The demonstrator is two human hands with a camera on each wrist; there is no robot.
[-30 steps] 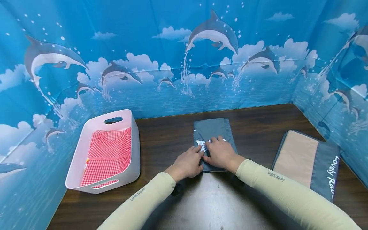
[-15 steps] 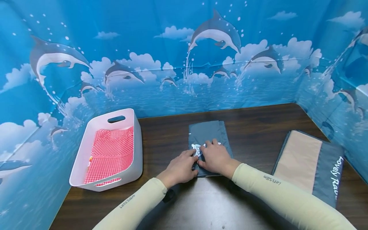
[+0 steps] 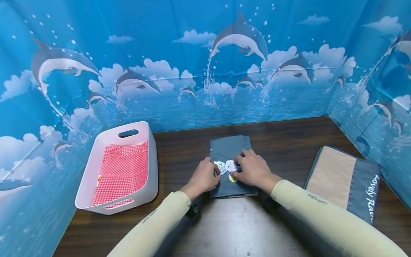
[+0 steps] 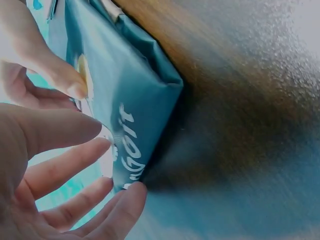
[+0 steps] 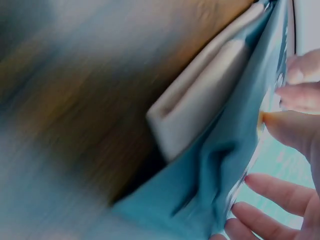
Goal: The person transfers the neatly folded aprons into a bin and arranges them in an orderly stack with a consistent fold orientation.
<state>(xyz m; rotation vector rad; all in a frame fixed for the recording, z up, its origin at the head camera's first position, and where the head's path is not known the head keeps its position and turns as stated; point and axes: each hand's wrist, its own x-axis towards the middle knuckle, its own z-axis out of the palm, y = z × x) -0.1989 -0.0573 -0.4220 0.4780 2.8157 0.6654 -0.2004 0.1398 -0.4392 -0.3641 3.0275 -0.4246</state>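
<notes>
Folded cloth [image 3: 226, 178] lies ahead at twelve o'clock on the tabletop [image 3: 183, 153], left hand [image 3: 204, 175] and right hand [image 3: 255, 170] ungripped, fingertips touching it, where uneven pressing could skew its layers.

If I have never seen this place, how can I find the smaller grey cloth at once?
On the dark table, look right of the pale basket. Between the left hand and right hand lies the grey cloth. Unlike the larger cloth farther right, it shows a white cartoon figure and no beige on top.
</notes>
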